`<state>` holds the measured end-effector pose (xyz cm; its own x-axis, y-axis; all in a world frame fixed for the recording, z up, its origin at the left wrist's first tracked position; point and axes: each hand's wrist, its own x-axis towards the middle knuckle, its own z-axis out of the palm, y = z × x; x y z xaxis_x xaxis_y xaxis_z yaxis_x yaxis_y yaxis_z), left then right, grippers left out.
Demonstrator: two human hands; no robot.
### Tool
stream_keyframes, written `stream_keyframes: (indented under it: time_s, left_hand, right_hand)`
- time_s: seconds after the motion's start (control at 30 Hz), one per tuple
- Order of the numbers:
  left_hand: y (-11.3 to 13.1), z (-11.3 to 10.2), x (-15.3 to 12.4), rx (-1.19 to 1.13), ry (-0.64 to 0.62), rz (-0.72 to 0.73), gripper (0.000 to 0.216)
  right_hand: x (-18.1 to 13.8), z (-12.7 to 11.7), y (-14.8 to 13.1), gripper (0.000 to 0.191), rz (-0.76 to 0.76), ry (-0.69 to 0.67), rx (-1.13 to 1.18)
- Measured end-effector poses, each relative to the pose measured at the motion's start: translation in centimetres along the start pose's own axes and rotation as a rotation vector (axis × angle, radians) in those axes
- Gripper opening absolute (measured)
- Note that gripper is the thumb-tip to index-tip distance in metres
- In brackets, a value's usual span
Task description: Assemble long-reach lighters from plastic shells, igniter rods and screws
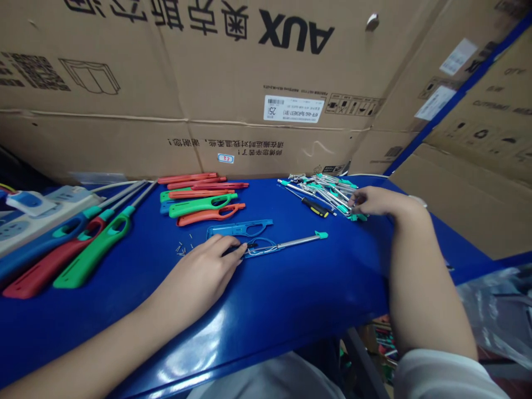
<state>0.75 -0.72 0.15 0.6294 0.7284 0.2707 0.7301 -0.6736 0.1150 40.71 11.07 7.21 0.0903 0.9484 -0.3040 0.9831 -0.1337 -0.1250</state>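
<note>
My left hand [210, 266] rests on a blue lighter handle shell [272, 249], its fingers closed over the rear part. White wire and a metal tube [299, 240] with a teal tip lie along that shell, pointing right. A second blue shell half [251, 228] is just behind it. Several small screws [181, 249] are scattered beside my left hand. Over at the right, my right hand [376, 200] reaches into a pile of metal lighter tubes [332, 191] with teal ends. Its fingers are curled at the pile's edge, and what they pinch is hidden.
A black-and-yellow screwdriver [315, 207] lies before the tube pile. Red, orange and green handle shells [203, 205] are stacked behind my left hand. Whole long-necked lighters [93, 244] lie at left by a white power strip [45, 216]. Cardboard [233, 83] walls the back of the blue table [316, 293].
</note>
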Motion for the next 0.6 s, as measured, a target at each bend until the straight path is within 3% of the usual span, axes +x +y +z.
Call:
stream_keyframes:
  time_s: [0.3, 0.6]
  left_hand:
    - [0.0, -0.1, 0.2, -0.056, 0.056, -0.010, 0.033]
    - [0.1, 0.0, 0.6, -0.196, 0.045, -0.055, 0.018]
  right_hand:
    - [0.7, 0.2, 1.3, 0.008, -0.013, -0.127, -0.012]
    - [0.7, 0.2, 0.6, 0.005, -0.074, -0.048, 0.018]
